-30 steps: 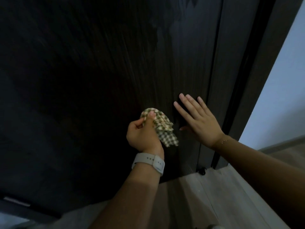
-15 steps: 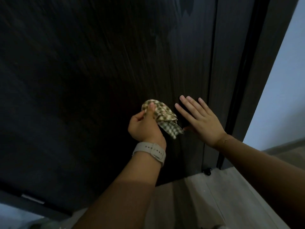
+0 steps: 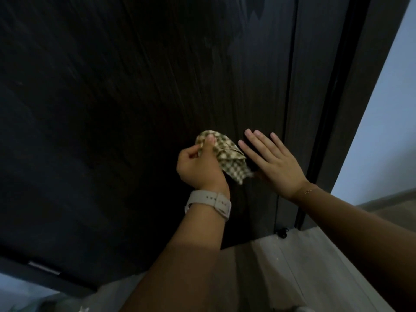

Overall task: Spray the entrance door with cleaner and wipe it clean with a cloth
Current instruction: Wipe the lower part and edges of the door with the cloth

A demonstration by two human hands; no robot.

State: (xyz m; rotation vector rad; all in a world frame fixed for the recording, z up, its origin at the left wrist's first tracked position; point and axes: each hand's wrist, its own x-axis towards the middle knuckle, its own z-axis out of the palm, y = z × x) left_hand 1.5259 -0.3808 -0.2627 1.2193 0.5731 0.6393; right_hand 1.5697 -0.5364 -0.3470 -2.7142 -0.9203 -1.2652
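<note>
Low on the door (image 3: 135, 109), toward 5 o'clock of its face: checked cloth (image 3: 227, 157) bunched in the left hand (image 3: 200, 170), fingers closed round it, pressed to the wood, likely for scrubbing pressure. Right hand (image 3: 274, 163), at the cloth's 3 o'clock, lies flat and empty, fingers spread, probably steadying the door.

Bunched cloth (image 3: 225, 157) against dark door (image 3: 135, 109)

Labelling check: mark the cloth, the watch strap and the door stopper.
cloth (image 3: 227, 154), head view, checked middle fold.
watch strap (image 3: 211, 202), head view, pale band on the left wrist.
door stopper (image 3: 282, 233), head view, black knob at the floor.
</note>
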